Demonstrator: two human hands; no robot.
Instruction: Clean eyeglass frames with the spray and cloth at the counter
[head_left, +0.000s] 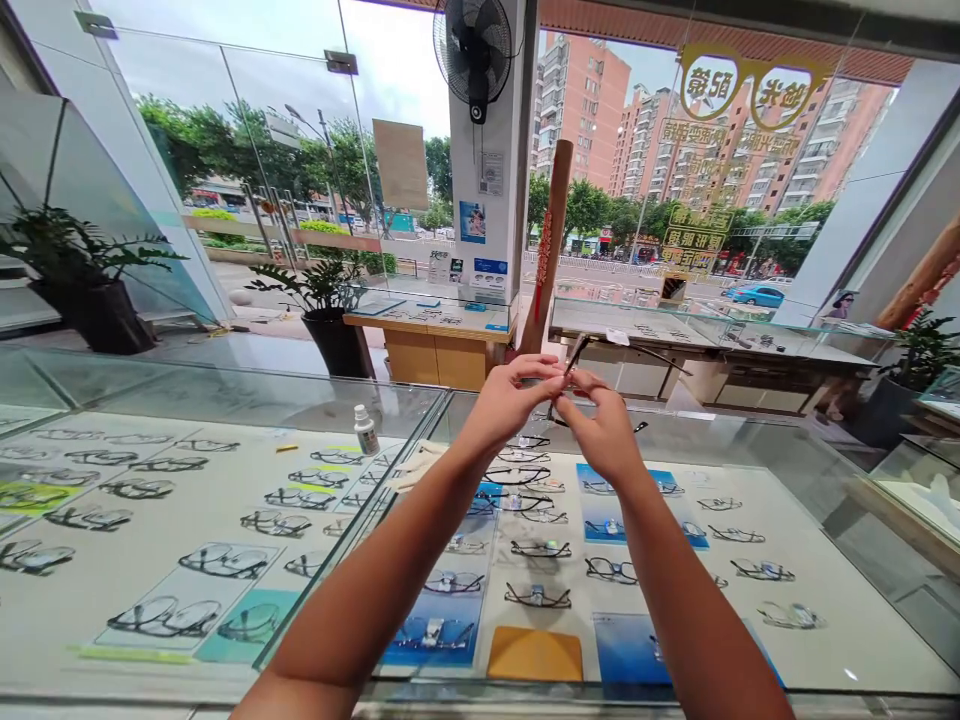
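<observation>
Both hands are raised together over the glass display counter, holding a pair of dark-framed eyeglasses [577, 353]. My left hand [521, 390] pinches the frame from the left with its fingertips. From the other side, the fingers of my right hand [600, 420] close on it too. A thin dark temple sticks out to the right, and a small white tag [617, 337] shows beside it. The fingers hide most of the lenses and the frame's front. Below the hands, several more eyeglasses [538, 598] lie in rows inside the counter.
A small white bottle [366, 430] stands on the counter's glass left of my arms, near a crumpled white cloth [416, 466]. The glass display counter [795, 455] spreads across the front. Beyond are a potted plant [334, 335], a wooden post [551, 245] and further display cases.
</observation>
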